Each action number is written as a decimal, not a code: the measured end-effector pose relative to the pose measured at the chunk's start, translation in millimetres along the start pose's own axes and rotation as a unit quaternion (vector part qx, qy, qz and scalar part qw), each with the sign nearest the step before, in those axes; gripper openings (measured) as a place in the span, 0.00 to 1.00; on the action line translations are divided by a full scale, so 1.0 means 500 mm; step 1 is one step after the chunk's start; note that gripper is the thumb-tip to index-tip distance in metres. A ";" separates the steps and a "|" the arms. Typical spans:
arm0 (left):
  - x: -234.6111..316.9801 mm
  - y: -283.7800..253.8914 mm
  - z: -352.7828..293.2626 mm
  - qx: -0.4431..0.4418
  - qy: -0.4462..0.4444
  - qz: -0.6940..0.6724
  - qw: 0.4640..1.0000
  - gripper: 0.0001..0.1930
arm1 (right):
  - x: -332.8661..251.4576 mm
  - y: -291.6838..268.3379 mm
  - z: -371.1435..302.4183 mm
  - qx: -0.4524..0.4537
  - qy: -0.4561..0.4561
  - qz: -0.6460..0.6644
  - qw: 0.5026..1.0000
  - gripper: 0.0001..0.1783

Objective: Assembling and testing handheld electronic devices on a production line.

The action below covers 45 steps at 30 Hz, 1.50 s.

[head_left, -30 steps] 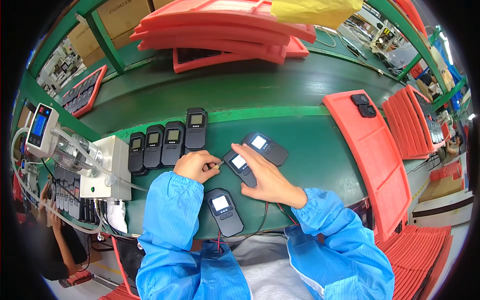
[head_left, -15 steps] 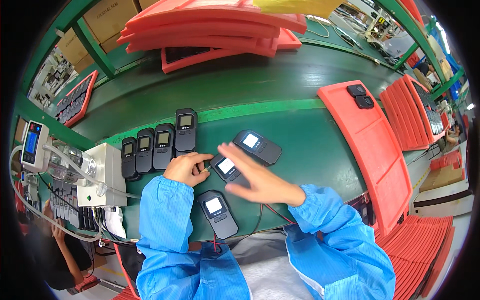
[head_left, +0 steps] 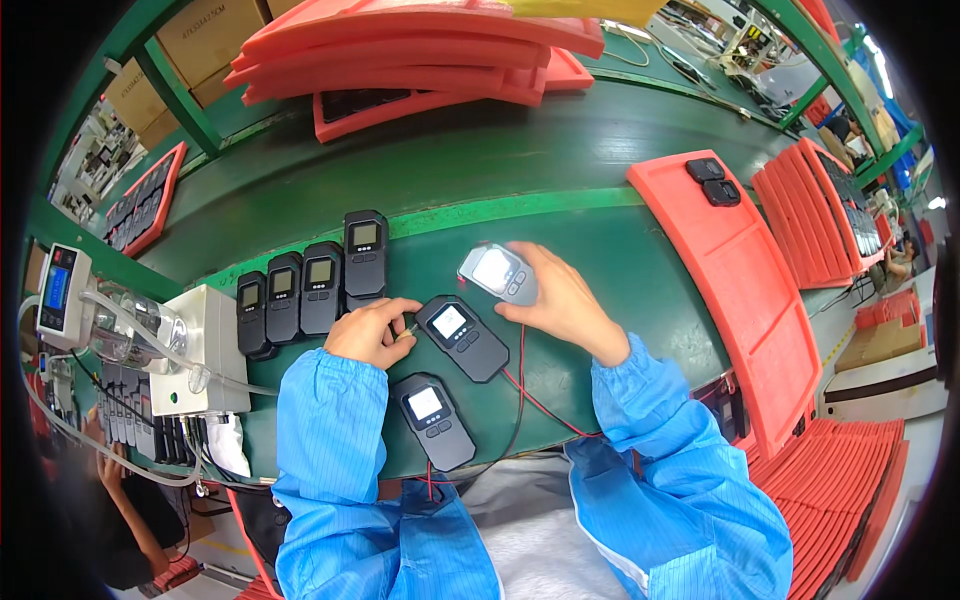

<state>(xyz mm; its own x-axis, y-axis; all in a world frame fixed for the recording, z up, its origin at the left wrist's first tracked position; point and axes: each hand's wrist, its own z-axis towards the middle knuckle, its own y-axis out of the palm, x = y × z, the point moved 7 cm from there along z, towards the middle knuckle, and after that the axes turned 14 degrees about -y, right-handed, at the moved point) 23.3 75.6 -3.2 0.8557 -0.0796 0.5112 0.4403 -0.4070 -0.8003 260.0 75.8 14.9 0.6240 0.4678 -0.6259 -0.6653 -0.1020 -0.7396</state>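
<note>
My right hand (head_left: pixel 568 308) grips a handheld meter (head_left: pixel 515 285) by its right side; its screen glows and its casing looks washed out by glare. My left hand (head_left: pixel 368 333) is closed, thumb and fingertips pinched around a small yellowish piece, partly hidden, that I cannot make out. Just right of those fingertips lies a black handheld meter (head_left: pixel 470 347) with a lit screen and a red lead at its lower end. Nearer to me rests another black meter (head_left: pixel 440 432), also lit and wired. Several black meters (head_left: pixel 322 285) with unlit grey screens stand in a row behind my left hand.
A white box with tubing (head_left: pixel 222 345) and a small display unit (head_left: pixel 65 290) occupy the left. On the right lies a red foam tray (head_left: pixel 735 290) holding two small black parts (head_left: pixel 712 182). Red foam trays (head_left: pixel 400 60) are stacked at the back. Another person's arm (head_left: pixel 130 510) shows lower left.
My right hand has moved from above the middle meter to the far one and taken hold of it, tilting it. The left hand keeps its pinch. The view has shifted slightly.
</note>
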 end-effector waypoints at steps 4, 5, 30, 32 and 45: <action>-0.002 0.002 0.000 0.013 0.013 -0.015 1.000 0.21 | -0.011 -0.011 0.006 0.054 -0.003 0.047 0.997 0.42; -0.001 0.003 0.000 0.012 0.014 -0.015 1.000 0.21 | -0.012 -0.017 0.007 0.070 0.004 0.066 0.995 0.42; 0.013 0.000 -0.002 0.020 0.024 -0.006 1.000 0.22 | 0.005 -0.048 0.004 0.158 0.011 0.218 0.963 0.46; 0.010 -0.004 -0.002 0.017 0.018 -0.012 1.000 0.23 | 0.025 -0.084 -0.001 0.200 -0.002 0.165 0.966 0.45; 0.018 0.001 -0.007 0.043 0.023 0.005 0.999 0.23 | 0.576 -0.629 -0.301 0.594 0.177 -0.272 0.736 0.32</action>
<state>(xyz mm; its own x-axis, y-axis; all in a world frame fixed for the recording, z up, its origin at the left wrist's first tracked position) 30.3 71.6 2.0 0.8471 -0.1262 0.5162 0.4560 -0.3261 -0.8281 710.7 110.2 30.2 0.8587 -0.1229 -0.4976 -0.0358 0.9541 -0.2975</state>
